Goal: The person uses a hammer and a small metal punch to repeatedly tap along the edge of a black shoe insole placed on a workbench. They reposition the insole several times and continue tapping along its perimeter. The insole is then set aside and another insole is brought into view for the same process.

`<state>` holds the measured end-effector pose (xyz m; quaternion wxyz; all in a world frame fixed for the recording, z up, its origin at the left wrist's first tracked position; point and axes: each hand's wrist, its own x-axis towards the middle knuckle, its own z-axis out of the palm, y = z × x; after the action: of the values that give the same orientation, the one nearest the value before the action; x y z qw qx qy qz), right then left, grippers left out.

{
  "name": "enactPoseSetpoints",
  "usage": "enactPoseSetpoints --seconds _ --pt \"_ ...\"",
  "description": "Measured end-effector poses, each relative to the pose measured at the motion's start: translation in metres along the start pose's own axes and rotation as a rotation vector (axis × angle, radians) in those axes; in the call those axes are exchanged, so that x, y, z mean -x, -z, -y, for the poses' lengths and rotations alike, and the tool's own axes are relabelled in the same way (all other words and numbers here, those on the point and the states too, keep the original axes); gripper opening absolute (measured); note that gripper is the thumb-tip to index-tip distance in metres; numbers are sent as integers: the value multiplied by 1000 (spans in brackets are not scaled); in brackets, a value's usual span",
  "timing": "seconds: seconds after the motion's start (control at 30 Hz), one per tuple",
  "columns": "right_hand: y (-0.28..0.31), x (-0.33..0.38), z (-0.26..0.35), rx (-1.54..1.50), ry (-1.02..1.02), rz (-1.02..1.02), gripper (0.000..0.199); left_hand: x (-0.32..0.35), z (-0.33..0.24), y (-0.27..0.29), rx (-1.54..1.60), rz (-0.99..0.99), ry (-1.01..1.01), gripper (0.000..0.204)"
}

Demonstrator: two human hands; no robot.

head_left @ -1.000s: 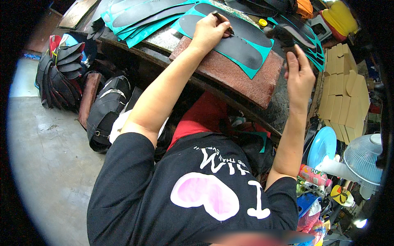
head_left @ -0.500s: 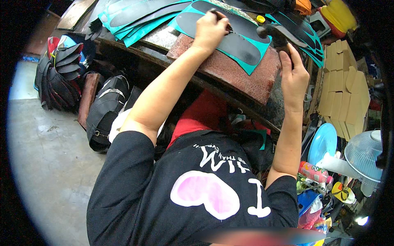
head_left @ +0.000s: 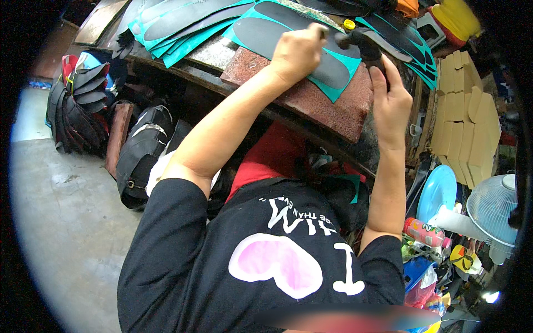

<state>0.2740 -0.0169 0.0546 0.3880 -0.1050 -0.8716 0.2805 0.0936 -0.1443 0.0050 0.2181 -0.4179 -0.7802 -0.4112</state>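
Note:
My left hand (head_left: 300, 55) is closed in a fist around a short, slim metal punch-like tool (head_left: 321, 28), its top end poking out above the fingers. Beneath that hand lies a teal sheet (head_left: 335, 92) with dark grey, sole-shaped areas (head_left: 332, 72) on it. My right hand (head_left: 393, 102) grips the dark handle of a hammer (head_left: 371, 53), whose blurred head is beside the tool's top. Whether they touch, I cannot tell. Under the sheet is a reddish, rough-surfaced block (head_left: 350, 119). The lower tip of the tool is hidden by my left hand.
More teal sheets with dark shapes (head_left: 177, 33) are stacked at the left, others (head_left: 413, 50) at the right. A yellow cap (head_left: 348, 24) lies behind the hammer. Cardboard boxes (head_left: 463, 122), a fan (head_left: 491, 208) and a black bag (head_left: 145, 152) stand around the bench.
My left hand has shifted right and slightly nearer along the sheet with the tool. The hammer in my right hand has moved left, closer to the tool's top.

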Motion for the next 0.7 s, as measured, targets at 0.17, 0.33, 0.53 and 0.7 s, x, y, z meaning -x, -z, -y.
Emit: enactPoseSetpoints --seconds 0.17,0.33,0.53,0.7 --pt "24 -5 -2 -199 -278 29 36 0 14 0 883 30 554 11" --pt "50 -11 38 -344 -27 -175 32 2 6 4 349 82 152 14" --pt "16 2 17 -12 -26 19 34 5 -10 0 -83 221 -168 12" --pt "13 18 -14 180 -239 167 36 -1 2 -2 634 46 470 13"
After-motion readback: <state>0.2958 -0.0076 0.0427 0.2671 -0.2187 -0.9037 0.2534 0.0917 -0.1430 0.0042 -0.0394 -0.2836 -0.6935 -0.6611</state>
